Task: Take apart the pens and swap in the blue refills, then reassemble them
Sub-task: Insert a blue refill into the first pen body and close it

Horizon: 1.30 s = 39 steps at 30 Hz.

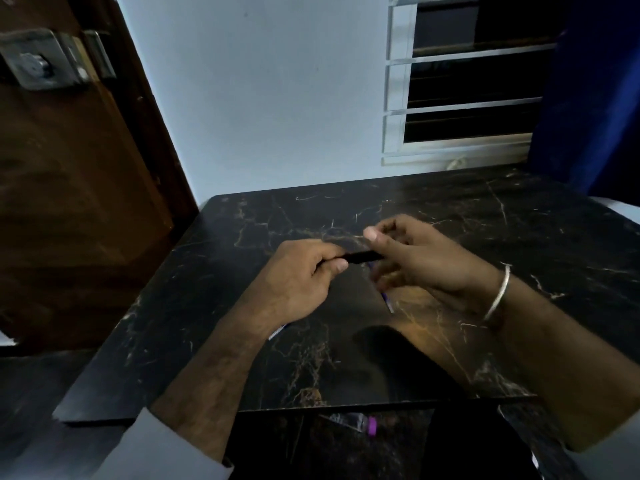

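Black pen held between both hands, centre of the frame, above the dark marble table.

Left hand has its fingers curled tight around one end of the pen, thumb pressed on top. Right hand pinches the other end, thumb and forefinger narrow, lower fingers blurred. Just below the right hand, a thin blue-and-white refill lies slanted on the table; another pale tip peeks out under the left wrist. A silver bangle circles the right wrist.
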Each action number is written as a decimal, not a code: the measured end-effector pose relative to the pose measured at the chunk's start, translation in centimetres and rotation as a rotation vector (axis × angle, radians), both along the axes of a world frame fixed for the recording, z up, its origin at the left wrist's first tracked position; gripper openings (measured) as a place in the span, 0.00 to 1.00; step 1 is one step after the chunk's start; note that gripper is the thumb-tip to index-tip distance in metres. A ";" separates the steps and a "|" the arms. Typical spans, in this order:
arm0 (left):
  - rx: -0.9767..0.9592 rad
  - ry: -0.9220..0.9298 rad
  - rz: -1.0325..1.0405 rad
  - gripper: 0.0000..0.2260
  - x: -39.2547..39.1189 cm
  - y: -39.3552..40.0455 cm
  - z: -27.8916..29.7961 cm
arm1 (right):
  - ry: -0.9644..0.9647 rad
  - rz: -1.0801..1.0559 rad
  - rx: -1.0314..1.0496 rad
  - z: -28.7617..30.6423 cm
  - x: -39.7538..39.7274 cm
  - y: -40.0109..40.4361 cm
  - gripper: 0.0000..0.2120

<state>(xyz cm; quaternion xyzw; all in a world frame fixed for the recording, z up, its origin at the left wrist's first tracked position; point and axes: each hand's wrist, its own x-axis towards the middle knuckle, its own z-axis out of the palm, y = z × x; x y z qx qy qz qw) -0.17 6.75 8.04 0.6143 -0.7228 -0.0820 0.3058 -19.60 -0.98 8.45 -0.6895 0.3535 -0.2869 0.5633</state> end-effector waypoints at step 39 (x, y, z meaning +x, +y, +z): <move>0.153 -0.055 -0.043 0.09 0.1 0.9 -1.6 | -0.024 -0.106 -0.283 -3.1 1.4 1.9 0.11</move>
